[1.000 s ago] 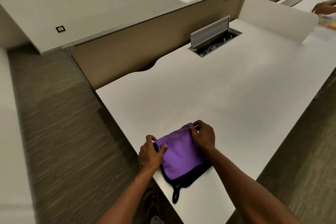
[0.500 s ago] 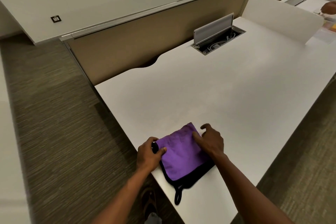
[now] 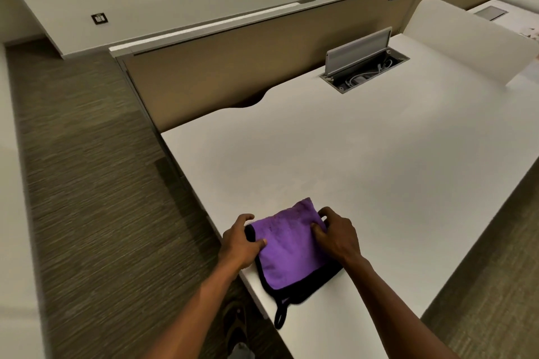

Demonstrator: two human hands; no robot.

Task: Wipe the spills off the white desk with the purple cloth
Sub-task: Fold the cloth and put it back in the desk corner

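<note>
A folded purple cloth (image 3: 287, 245) with a black border and a black hanging loop lies flat near the front left corner of the white desk (image 3: 364, 160). My left hand (image 3: 240, 242) pinches the cloth's left edge, thumb on top. My right hand (image 3: 338, 234) grips its right edge with curled fingers. No spill is clear to me on the desk surface.
An open cable hatch (image 3: 364, 67) with wires sits at the back of the desk. A tan partition (image 3: 262, 61) runs behind it and a white divider panel (image 3: 466, 38) stands at the right. Carpet (image 3: 87, 213) lies left of the desk edge.
My right hand, open on the cloth half a second ago, has curled onto its right edge. The left hand stays on the left edge. The view has tilted slightly.
</note>
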